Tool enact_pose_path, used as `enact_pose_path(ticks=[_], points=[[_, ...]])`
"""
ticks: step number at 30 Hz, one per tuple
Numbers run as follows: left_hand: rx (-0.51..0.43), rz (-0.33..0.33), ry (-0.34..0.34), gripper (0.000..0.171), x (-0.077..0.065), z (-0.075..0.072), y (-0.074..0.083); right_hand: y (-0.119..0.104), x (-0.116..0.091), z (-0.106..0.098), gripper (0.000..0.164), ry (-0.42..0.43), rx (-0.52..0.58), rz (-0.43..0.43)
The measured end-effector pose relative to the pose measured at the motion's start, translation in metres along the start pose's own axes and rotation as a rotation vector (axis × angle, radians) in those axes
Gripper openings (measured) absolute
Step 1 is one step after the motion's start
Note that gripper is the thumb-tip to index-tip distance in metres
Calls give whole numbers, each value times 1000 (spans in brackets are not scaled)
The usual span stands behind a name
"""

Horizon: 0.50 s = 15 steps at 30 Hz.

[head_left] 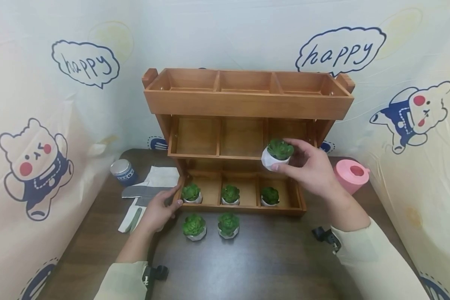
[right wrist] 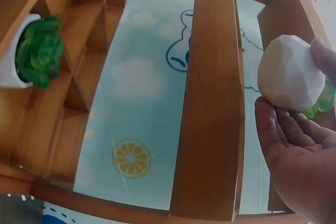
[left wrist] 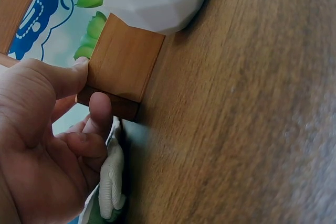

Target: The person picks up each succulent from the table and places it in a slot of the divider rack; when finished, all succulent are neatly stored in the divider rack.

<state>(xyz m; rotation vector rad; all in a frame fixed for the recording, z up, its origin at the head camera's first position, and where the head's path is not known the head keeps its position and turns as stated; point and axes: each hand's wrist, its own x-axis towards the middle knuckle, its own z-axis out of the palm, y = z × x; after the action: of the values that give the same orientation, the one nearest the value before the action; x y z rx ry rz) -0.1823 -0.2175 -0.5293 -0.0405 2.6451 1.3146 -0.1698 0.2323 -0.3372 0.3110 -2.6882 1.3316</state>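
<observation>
A small potted succulent (head_left: 276, 155) in a white faceted pot is pinched between the thumb and fingers of my right hand (head_left: 315, 171), in front of the middle tier's right compartment. In the right wrist view its white pot (right wrist: 290, 72) faces the camera. My left hand (head_left: 158, 213) grips the lower left corner of the three-tier wooden shelf (head_left: 247, 106), thumb against the wood (left wrist: 126, 59). Three potted succulents stand in the bottom tier, one per compartment: left (head_left: 191, 192), middle (head_left: 230, 194) and right (head_left: 270, 196).
Two more succulents, a left one (head_left: 194, 226) and a right one (head_left: 228, 225), stand on the table (head_left: 247, 266) before the shelf. Gloves (head_left: 150, 191) and a blue tin (head_left: 123, 171) lie left of it. A pink watering can (head_left: 350, 175) is at the right.
</observation>
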Motion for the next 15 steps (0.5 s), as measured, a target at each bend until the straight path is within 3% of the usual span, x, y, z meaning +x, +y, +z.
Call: enact_pose_path(ticks=[15], points=[[5,11,10,63,-3,-1,4,8,26,-11,87,20,-34,137]])
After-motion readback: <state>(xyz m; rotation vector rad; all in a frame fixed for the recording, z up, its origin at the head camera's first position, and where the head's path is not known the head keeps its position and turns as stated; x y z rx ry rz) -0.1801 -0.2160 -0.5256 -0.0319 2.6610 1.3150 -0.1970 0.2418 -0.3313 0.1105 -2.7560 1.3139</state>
